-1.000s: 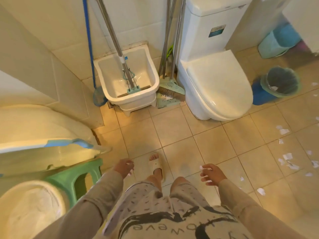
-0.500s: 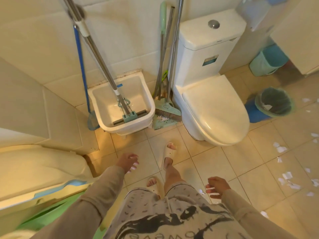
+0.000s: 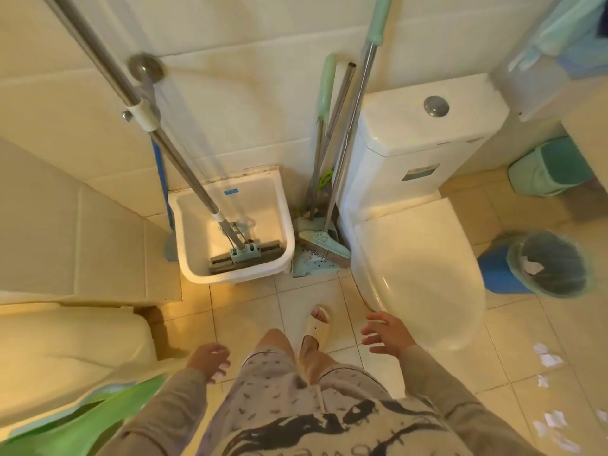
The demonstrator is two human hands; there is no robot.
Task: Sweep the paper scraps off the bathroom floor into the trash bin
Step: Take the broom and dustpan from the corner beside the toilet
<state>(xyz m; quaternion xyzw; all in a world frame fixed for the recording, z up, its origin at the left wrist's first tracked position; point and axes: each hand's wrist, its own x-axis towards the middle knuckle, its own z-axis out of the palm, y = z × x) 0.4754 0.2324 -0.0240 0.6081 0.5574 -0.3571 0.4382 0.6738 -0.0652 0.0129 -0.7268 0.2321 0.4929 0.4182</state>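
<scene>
White paper scraps lie scattered on the tan floor tiles at the right edge. A blue trash bin lined with a green bag stands right of the toilet, with a few scraps inside. A pale green broom and dustpan lean in the corner between the mop sink and the toilet. My right hand reaches forward with spread fingers, empty, well short of the broom. My left hand hangs low with loosely curled fingers and holds nothing.
A white toilet fills the middle right. A mop stands in the white floor sink. A second green bin sits at the back right. A green stool and pale basins crowd the left. My slippered foot is ahead.
I have stepped closer to the corner with the broom. My right hand has risen and opened forward; my left hand has dropped back beside my leg.
</scene>
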